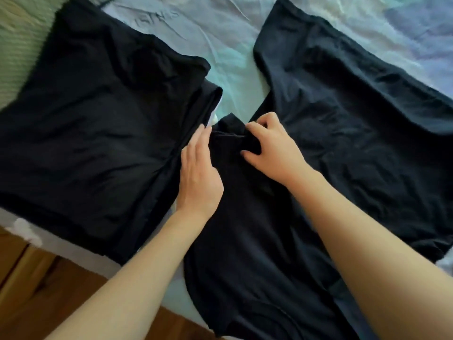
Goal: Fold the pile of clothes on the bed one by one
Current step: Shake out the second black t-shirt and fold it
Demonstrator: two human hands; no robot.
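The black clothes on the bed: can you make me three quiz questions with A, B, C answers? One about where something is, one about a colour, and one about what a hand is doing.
1. Where is the folded stack of black clothes?
A. Left of the hands
B. Right of the hands
C. On the wooden floor

2. What colour is the bed sheet?
A. Red
B. Pale blue-green
C. Black

3. What is the right hand doing?
A. Hanging free in the air
B. Pinching a bunched bit of the black garment
C. Holding a hanger

Answers:
1. A, the stack lies on the bed's left side, next to the left hand.
2. B, the sheet shows light blue-green between the dark clothes.
3. B, its fingers and thumb curl round a gathered bit of fabric at the garment's far end.
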